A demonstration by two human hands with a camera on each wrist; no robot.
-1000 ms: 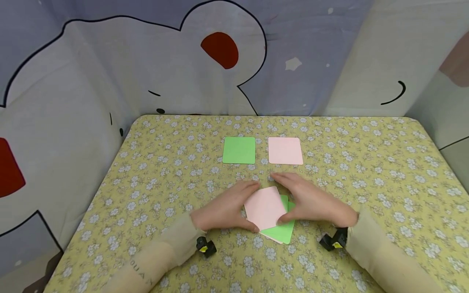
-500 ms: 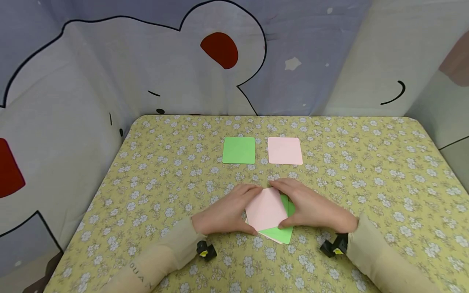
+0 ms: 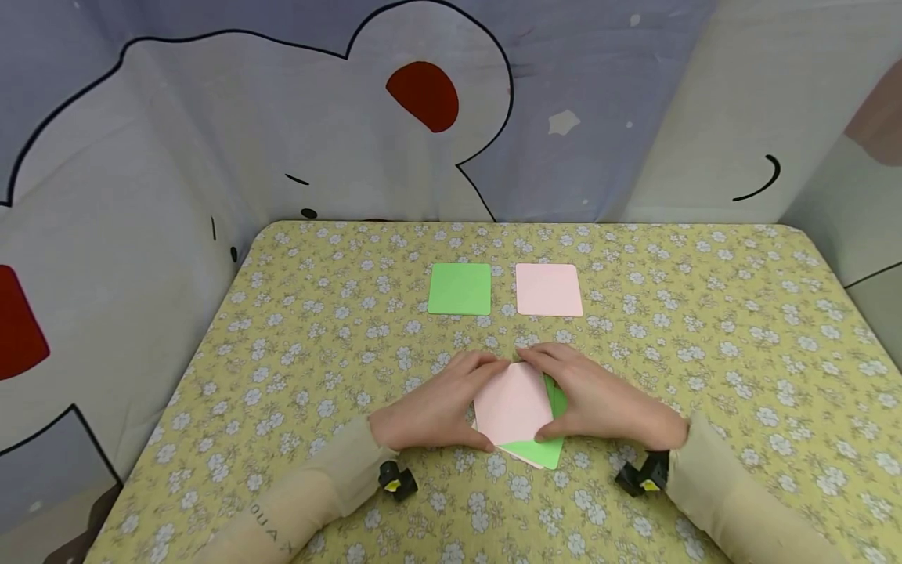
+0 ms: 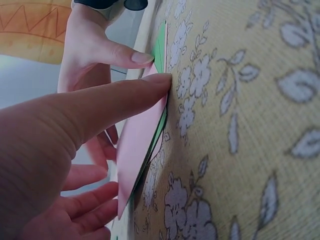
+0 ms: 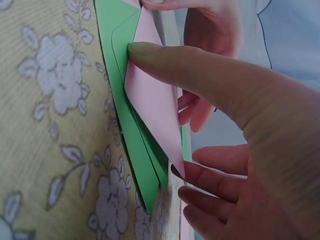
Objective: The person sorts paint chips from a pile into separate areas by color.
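Observation:
A loose stack of square cards lies near the middle front of the table, turned at differing angles. On top is a pink card point(image 3: 513, 406); green cards point(image 3: 537, 453) stick out below it, and a thin pink edge shows lowest. My left hand point(image 3: 438, 406) holds the pink card from the left, thumb at its near corner, fingers at its far edge. From the right, my right hand point(image 3: 599, 398) grips the same card, its thumb point(image 5: 147, 51) on the edge. In the right wrist view, the pink card point(image 5: 150, 95) is tilted over the green ones point(image 5: 125, 110), with gaps between.
Farther back, a single green square point(image 3: 460, 289) and a pink square point(image 3: 549, 290) lie flat, side by side. A yellow floral cloth point(image 3: 317, 329) covers the table. Printed curtains point(image 3: 578, 180) hang along the back and sides.
My right hand has come slightly nearer to me and its fingers now meet the top card's far side. The pink top card has shifted a little right, with small turns.

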